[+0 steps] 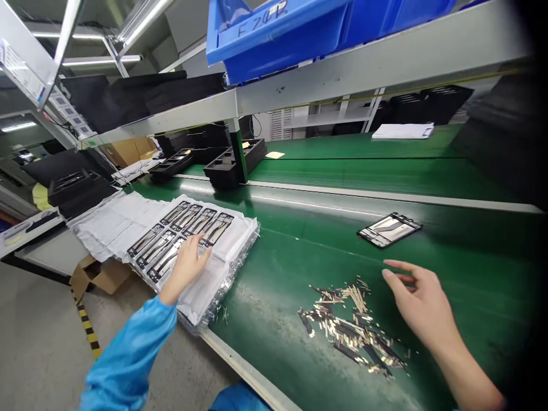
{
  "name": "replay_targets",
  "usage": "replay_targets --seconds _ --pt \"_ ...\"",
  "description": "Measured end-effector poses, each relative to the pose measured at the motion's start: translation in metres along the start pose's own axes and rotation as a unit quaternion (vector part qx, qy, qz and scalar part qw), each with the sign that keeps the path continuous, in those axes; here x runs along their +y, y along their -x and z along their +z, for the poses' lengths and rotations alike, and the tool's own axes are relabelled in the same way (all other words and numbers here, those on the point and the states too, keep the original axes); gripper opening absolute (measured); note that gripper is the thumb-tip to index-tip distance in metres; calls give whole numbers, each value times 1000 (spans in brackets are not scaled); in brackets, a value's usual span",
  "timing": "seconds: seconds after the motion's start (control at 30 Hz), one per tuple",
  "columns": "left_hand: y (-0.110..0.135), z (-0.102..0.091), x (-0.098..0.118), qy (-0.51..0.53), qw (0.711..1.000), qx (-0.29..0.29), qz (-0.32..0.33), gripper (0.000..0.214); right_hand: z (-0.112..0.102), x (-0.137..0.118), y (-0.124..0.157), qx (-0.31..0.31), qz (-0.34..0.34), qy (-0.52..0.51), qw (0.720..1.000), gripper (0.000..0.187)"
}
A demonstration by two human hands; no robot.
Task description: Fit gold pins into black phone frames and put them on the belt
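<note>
My left hand, its fingers stretched out and apart, is over a white tray. Black-edged phone frames with metal-coloured middles lie in rows in the tray. The left fingertips are at the lower end of one frame; whether they touch it I cannot tell. My right hand is over the green bench with thumb and forefinger apart and nothing between them. Beyond it a single phone frame lies flat. Between my hands, a loose pile of small black and gold-coloured strips is spread on the bench.
Blue bins stand on a shelf above the green bench. Black foam trays sit by the shelf post. White papers lie at the back. An open cardboard box is on the floor below the bench at left.
</note>
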State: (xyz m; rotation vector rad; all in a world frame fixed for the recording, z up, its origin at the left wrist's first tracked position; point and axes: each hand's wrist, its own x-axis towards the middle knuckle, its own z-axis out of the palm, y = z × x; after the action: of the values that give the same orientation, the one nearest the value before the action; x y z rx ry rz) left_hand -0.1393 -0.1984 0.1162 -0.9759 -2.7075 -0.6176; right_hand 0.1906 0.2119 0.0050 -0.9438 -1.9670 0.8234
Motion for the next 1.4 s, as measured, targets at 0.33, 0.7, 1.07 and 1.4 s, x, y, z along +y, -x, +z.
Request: replay_targets --seconds 0.33,0.7,1.07,1.4 --pt "-104 37 23 -104 990 -25 -97 37 -16 -19 43 -67 -74 -28 995 30" --pt "2 -17 90 138 965 28 223 30 5 -43 68 -244 -165 22 955 17" --pt "96 109 196 388 854 -261 229 30 -10 -60 70 -253 -79 -40 963 31" --pt "51 146 225 651 714 -257 27 36 -5 -78 82 -198 -30 -160 967 34"
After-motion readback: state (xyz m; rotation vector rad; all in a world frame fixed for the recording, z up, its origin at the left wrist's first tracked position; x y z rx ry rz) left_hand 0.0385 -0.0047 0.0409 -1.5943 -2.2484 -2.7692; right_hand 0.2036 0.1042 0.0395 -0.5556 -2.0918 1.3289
